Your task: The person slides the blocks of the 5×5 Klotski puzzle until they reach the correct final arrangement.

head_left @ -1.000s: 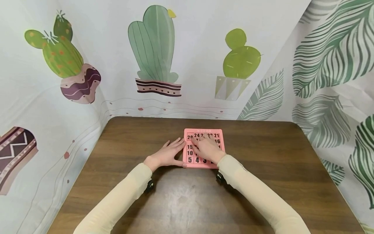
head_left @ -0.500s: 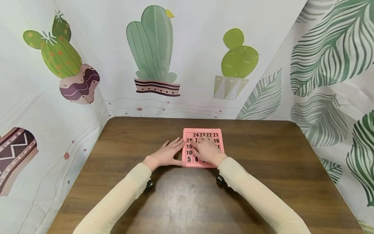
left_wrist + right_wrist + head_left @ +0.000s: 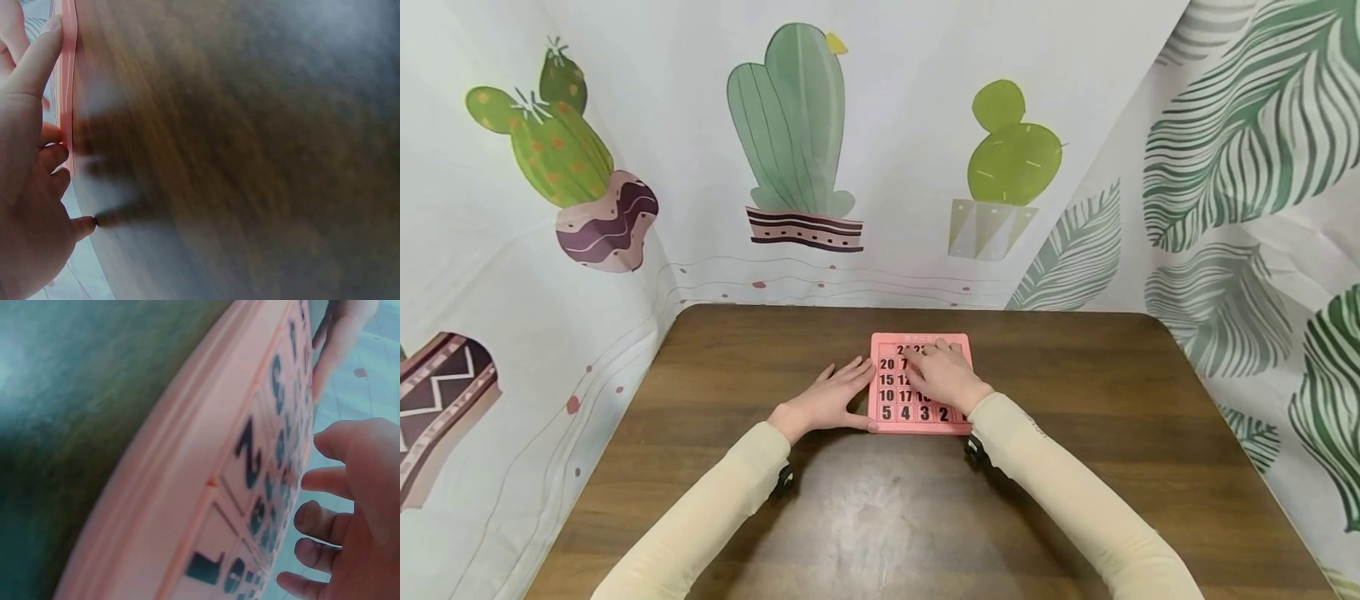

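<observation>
So there's a pink sliding number puzzle (image 3: pixel 896 397) lying flat on a dark wood-grain table (image 3: pixel 865 517), up near the far edge and roughly in the middle. The left hand (image 3: pixel 823 402) isn't gripping anything: its fingers are stretched out and spread along the board's left side, with the thumb down by the near corner. The right hand (image 3: pixel 947 372) reaches over the upper right part, fingers loosely bent and not wrapped around anything, fingertips at the top rows; can't tell which tiles they're actually touching. The top left slot is plain pink, then 24 right next to it, and down the left column it's 20, 15, 10, 5. Bottom row goes 5, 4, 3, 2. Cream sleeves (image 3: pixel 700 517) on both arms, and behind the table hangs a white backdrop (image 3: pixel 910 167) printed with potted cacti and big striped leaves.
</observation>
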`<state>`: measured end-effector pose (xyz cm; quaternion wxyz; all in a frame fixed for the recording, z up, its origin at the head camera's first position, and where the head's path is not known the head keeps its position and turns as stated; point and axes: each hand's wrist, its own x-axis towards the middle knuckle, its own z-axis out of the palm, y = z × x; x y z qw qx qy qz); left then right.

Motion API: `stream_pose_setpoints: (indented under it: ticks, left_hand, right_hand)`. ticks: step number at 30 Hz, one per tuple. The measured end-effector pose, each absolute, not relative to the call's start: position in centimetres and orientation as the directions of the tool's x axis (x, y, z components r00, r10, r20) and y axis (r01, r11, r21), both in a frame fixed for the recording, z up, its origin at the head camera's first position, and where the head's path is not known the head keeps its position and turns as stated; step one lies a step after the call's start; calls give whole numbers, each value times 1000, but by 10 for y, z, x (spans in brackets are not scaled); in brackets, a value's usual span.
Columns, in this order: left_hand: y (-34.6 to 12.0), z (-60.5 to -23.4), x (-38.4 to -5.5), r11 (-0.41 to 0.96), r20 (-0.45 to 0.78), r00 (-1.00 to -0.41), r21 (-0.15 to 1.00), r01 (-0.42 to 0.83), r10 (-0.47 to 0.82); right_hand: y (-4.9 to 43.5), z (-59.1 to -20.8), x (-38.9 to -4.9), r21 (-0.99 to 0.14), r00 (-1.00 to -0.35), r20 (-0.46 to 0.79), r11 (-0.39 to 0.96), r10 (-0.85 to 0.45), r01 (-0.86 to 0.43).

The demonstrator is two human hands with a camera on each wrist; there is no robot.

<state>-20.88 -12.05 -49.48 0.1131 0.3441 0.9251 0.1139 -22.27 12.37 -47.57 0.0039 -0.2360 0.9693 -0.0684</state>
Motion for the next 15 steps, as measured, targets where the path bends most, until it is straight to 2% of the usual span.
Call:
stream_pose_setpoints:
  ticks: [9,15]
  left_hand:
    - [-121,-498,-211,735,-131,-735,292,612,665]
    - [-120,-498,-211,738,-139,-738,300,604,660]
  right_hand:
    - [119,-482,-225,-109,-879,43,872,-476,-477]
    - [111,-482,-226,-109,-882,13,876,-472,-470]
